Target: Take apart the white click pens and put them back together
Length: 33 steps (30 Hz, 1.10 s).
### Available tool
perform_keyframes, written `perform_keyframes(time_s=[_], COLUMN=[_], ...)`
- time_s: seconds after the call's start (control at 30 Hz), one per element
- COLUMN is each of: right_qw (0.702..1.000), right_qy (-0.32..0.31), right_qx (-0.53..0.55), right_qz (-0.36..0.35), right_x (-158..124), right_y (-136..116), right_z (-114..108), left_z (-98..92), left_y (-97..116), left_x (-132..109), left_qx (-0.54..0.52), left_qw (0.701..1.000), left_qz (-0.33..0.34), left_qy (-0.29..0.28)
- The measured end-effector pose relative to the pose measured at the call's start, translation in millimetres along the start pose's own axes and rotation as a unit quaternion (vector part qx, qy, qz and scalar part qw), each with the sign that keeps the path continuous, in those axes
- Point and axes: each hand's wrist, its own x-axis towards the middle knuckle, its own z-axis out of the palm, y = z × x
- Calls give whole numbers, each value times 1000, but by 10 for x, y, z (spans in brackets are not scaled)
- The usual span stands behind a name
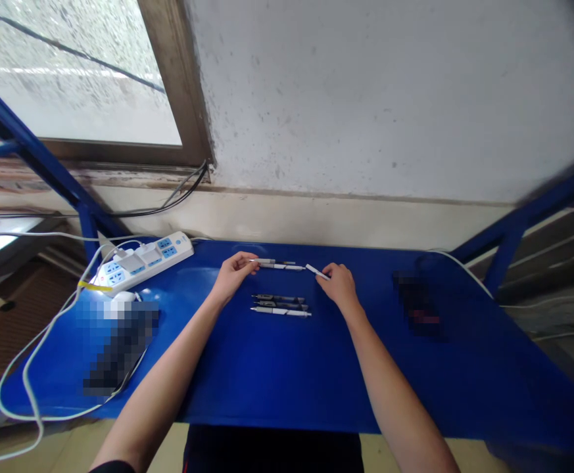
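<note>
On the blue table (277,368) several pens lie in two groups. In the nearer group are two dark pens (281,303) and a white pen (279,311), side by side. Farther back, my left hand (235,272) pinches the left end of the back pens (281,265), which lie roughly level with each other. My right hand (340,284) has its fingers closed on a white pen cap or short white pen (317,271), tilted, its tip close to the right end of the back pens.
At the left are a white power strip (168,259) with plugs, a looping white cable (30,387) and a blurred dark object (121,351). Another blurred dark object (417,305) lies right. Blue frame bars (508,230) and the wall (365,223) border the table.
</note>
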Motion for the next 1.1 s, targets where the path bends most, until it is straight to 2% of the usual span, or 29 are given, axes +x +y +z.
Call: perform_keyframes(time_s=[0.1,0.2,0.27,0.37,0.43,0.5,0.57,0.83,1.1], right_qw=[1000,983,944,860,808,776,768,769,767], right_qy=[-7,-6,-31,-84,-119,-145,-149,-164,-178], right_qx=[22,179,320,490,562,599,608,603,605], right_qz=[18,47,75,118,129,132,137,133,118], right_x=[7,50,78,92,85,70,55,13,-14], right_y=[-13,-38,-62,-109,-140,-166,-188,-267,-330], right_z=[-5,-29,-44,-63,-78,-89,-95,-105,-120], left_z=[-16,-28,-34,-42,-47,-53,-60,-57,-26], left_y=[-5,-18,-29,-39,-38,-35,-33,-34,6], left_x=[8,20,28,35,36,37,38,39,6], left_qx=[0,2,4,4,0,-6,-11,-15,5], left_qw=[1000,1000,1000,999,999,999,998,998,1000], left_qz=[4,9,12,14,14,14,14,13,2], left_qy=[3,16,27,39,43,48,52,54,31])
